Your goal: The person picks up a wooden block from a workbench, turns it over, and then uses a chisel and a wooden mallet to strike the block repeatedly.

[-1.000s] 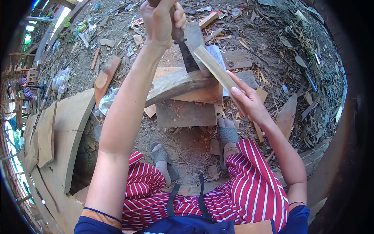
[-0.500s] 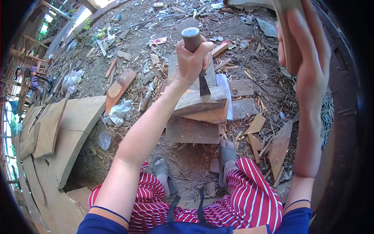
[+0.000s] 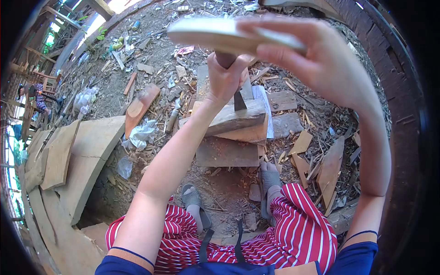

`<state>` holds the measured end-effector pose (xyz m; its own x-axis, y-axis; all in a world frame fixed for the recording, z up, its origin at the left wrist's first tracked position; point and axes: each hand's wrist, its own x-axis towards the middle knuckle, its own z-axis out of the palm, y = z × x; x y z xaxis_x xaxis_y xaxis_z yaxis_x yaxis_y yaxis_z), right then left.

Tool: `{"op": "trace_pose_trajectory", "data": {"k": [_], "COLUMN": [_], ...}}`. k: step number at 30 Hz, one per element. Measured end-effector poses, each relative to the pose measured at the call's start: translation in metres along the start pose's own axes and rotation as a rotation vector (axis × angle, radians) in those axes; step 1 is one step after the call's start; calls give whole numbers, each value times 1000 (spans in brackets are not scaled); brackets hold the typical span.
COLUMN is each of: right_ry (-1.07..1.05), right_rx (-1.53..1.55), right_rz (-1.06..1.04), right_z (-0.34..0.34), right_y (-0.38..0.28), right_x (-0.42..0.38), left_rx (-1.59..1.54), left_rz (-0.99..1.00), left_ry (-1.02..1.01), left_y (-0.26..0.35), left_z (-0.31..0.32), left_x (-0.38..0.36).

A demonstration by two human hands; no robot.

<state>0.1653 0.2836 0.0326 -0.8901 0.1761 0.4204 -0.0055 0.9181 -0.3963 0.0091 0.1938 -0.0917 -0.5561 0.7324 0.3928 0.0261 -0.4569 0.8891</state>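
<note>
My left hand [image 3: 224,80] is wrapped round the handle of a chisel [image 3: 239,101], which stands upright with its blade tip on a thick wooden block [image 3: 240,117]. Blurred by motion, my right hand [image 3: 316,59] grips a flat, pale length of wood [image 3: 211,37]. That wood lies level across the top of the chisel handle in this view and hides its end. Beneath the block are an angled wood piece [image 3: 250,136] and a flat board [image 3: 227,152] sprinkled with chips.
Large curved planks [image 3: 98,142] lean at the left. Offcuts [image 3: 331,169] and chips litter the ground on the right. A reddish board [image 3: 142,107] and a plastic bag [image 3: 143,134] lie left of the block. Further off at the left is another person [image 3: 40,98].
My right hand has swung the length of wood from the upper right, leftward over the chisel's handle. My left hand and the chisel stay nearly in place.
</note>
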Motion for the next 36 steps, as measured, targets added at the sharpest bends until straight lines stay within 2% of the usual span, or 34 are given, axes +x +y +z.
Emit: {"op": "trace_pose_trajectory", "data": {"k": [1, 2, 5, 6, 7, 9, 10, 13, 16, 17, 19, 24, 25, 27, 29, 33, 35, 36], "right_ry": [195, 183, 30, -159, -153, 468, 332, 168, 21, -94, -14, -10, -38, -48, -59, -95, -60, -63], "right_rx": [85, 98, 106, 196, 196, 474, 575, 643, 697, 745, 682, 598, 569, 580, 592, 551, 596, 595], "right_rz": [-114, -100, -23, 107, 111, 38, 249, 679, 787, 891, 785, 782, 762, 763, 783, 762, 761, 757], "right_z": [6, 12, 20, 3, 16, 56, 47, 83, 129, 137, 163, 166, 164, 162, 160, 162, 163, 164], "right_y": [6, 8, 6, 4, 12, 29, 26, 46, 54, 56, 58, 57, 57, 60, 60, 60, 59, 59], "right_x": [1, -3, -9, -5, -7, -17, -34, -81, -131, -143, -162, -165, -165, -163, -165, -165, -164, -165], "left_rx": [2, -31, -41, 6, 50, 22, 31, 32, -32, -32, -118, -180, -177, -178, -257, -218, -154, -98], "left_rz": [-16, -17, -29, -1, 34, 10, -1, -33, -72, -86, -211, -323, -324, -304, -232, -153, -118, -118], "left_ry": [4, 16, 15, 26, 43, 51, 63, 69, 67, 63, 100, 156, 152, 318, 266, 289, 132, 117], "left_y": [-1, -2, -4, -3, -3, -5, -8, -13, -22, -26, -35, -48, -45, -40, -22, 23, 29, 28], "left_z": [-1, -1, -4, -3, -3, -4, -6, -15, -25, -29, -40, -67, -72, -83, -103, -101, -96, -94], "left_x": [1, 2, 2, 3, 5, 10, 14, 26, 38, 43, 54, 70, 69, 65, 60, 39, 33, 32]}}
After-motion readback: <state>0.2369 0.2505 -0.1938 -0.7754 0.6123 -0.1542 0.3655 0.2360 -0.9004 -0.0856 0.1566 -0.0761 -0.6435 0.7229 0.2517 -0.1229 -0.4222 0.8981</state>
